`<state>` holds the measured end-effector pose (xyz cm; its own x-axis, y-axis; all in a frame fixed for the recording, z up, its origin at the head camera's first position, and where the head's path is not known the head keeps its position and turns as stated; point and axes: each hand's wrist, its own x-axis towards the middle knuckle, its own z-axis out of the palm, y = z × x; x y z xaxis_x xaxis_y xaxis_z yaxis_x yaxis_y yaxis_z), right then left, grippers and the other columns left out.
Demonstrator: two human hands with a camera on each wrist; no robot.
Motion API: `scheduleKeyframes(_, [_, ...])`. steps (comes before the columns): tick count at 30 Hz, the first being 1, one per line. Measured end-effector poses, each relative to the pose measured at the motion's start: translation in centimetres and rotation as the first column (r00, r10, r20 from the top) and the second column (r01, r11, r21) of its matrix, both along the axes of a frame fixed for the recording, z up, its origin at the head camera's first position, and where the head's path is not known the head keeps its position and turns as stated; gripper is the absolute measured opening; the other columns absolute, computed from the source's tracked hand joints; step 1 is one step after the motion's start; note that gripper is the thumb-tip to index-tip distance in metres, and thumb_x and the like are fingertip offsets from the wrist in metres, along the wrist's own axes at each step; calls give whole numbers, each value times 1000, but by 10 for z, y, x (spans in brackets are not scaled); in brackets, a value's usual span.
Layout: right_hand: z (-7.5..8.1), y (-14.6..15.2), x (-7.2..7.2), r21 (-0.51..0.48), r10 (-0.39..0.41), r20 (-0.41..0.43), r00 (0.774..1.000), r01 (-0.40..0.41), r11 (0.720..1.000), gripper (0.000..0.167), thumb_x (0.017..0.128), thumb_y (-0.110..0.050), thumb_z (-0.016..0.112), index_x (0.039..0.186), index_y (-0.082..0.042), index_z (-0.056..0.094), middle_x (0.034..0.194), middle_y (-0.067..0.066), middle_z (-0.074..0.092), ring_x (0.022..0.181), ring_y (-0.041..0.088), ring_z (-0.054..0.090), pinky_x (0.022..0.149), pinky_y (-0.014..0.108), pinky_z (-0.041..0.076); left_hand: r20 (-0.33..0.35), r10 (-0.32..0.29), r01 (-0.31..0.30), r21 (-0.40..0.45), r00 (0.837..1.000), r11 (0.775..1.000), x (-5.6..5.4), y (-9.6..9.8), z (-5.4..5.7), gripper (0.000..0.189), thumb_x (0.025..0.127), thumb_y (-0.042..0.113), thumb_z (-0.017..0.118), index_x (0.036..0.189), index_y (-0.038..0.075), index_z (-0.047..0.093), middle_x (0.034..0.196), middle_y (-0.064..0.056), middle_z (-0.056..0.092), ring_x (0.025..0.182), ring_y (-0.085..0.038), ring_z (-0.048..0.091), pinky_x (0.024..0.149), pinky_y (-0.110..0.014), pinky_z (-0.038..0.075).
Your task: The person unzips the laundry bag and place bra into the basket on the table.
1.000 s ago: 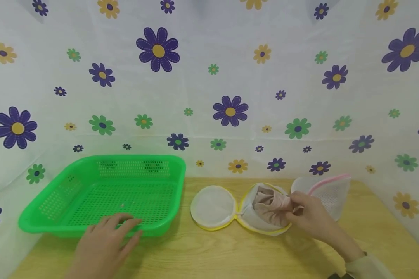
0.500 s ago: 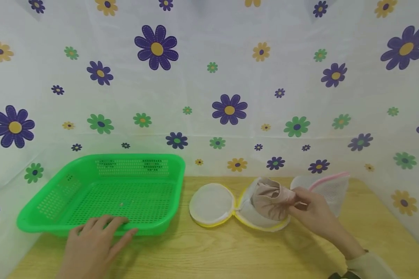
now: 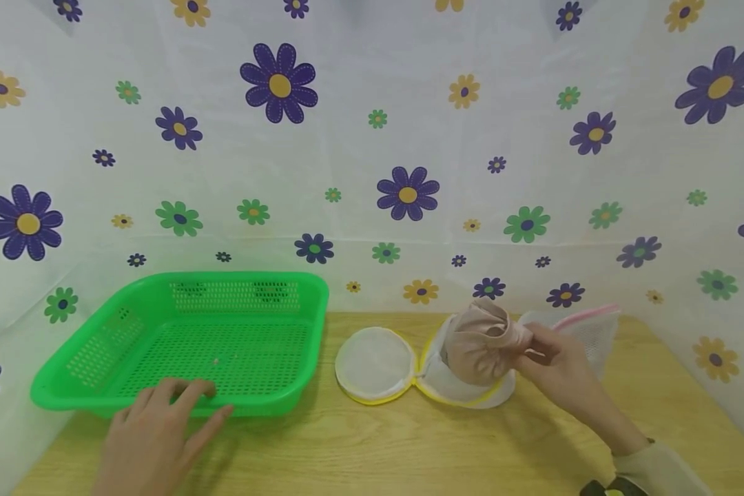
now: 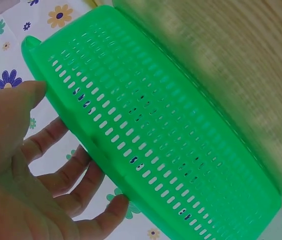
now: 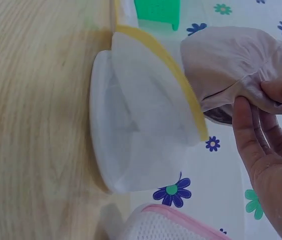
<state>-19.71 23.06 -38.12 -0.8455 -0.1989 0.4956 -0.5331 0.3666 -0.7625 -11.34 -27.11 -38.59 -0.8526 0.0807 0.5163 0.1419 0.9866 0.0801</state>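
Note:
My right hand [image 3: 558, 375] pinches a bunched pinkish-beige garment [image 3: 479, 344] by its right end. A rounded, cup-like part of the garment bulges over a white laundry bag [image 3: 449, 394] with a yellow zip edge. In the right wrist view, the thumb and fingers grip the cloth [image 5: 231, 55] close above the yellow edge of the bag [image 5: 146, 105]. The bag's round lid [image 3: 375, 365] lies folded out to the left. My left hand [image 3: 151, 427] rests at the near rim of a green perforated basket [image 3: 254, 403], fingers relaxed, fingertips right at the rim [image 4: 98, 157].
Behind my right hand stands a white mesh bag [image 3: 601, 337] with a pink edge. The wooden table [image 3: 372, 448] runs up to a flower-patterned sheet [image 3: 347, 151] at the back and sides. Tiny specks lie in the basket.
My right hand has drawn the garment up, so more of it bulges above the bag. The left hand has shifted left along the basket's near rim.

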Motion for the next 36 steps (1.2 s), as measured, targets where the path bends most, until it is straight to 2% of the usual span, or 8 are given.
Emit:
scheduleKeyframes(3, [6,-1,1,-22,6,-6,1000,-6,1000,17,87,13,66,100,2,68,102,-20,69,101,-7,67,85,18,58,2,3,-3,-5,1000,1000,-1,0,0,32,82,45,81,102,22,69,102,-14,70,90,-42,65,65,-67,50])
scheduleKeyframes(7, [14,-2,1,-37,24,-57,998,-26,999,24,86,17,64,104,2,70,106,-16,70,104,-6,67,88,18,57,-5,2,-2,-9,1000,1000,-1,-1,0,33,82,45,81,102,22,69,103,-13,70,89,-42,65,64,-66,50])
scheduleKeyframes(12, [19,-8,-1,-73,48,-136,990,-58,996,31,83,22,64,107,3,71,108,-15,70,104,-4,67,88,18,57,19,25,-24,-16,1000,1000,-1,-1,-2,34,84,48,79,106,23,69,105,-12,70,91,-42,65,67,-69,49])
scheduleKeyframes(18, [23,-26,-9,-61,104,-245,964,-123,991,33,83,22,66,109,3,74,109,-5,70,104,2,65,89,20,58,30,37,-37,-16,999,999,-1,0,-4,34,88,49,75,109,23,70,107,-14,71,96,-47,66,75,-75,48])
scheduleKeyframes(23, [28,-41,-15,-36,110,-316,942,-128,991,33,80,23,68,105,3,75,107,4,70,101,2,65,85,17,58,75,13,-13,-13,997,1000,-1,1,-5,33,93,47,70,116,22,68,114,-16,70,107,-52,64,86,-81,42])
scheduleKeyframes(29, [34,-58,-22,-51,147,-338,929,-174,983,28,80,22,68,100,3,75,106,3,68,101,3,64,85,20,58,135,6,-5,-15,991,1000,-1,0,-4,34,97,46,65,121,22,66,121,-17,70,113,-53,62,92,-85,36])
scheduleKeyframes(32, [37,-66,-24,-61,172,-342,924,-204,977,27,82,21,68,98,2,75,106,1,67,99,4,65,84,21,59,139,6,-4,-19,990,1000,-1,0,-3,34,97,46,65,122,22,66,121,-17,70,113,-53,62,92,-85,36])
scheduleKeyframes(36, [40,-74,-26,-67,171,-350,921,-207,976,24,83,19,69,97,1,75,105,3,67,96,5,66,84,21,59,135,9,-6,-26,991,1000,-1,-1,-3,34,97,47,66,121,23,67,120,-16,71,111,-52,63,91,-86,36])
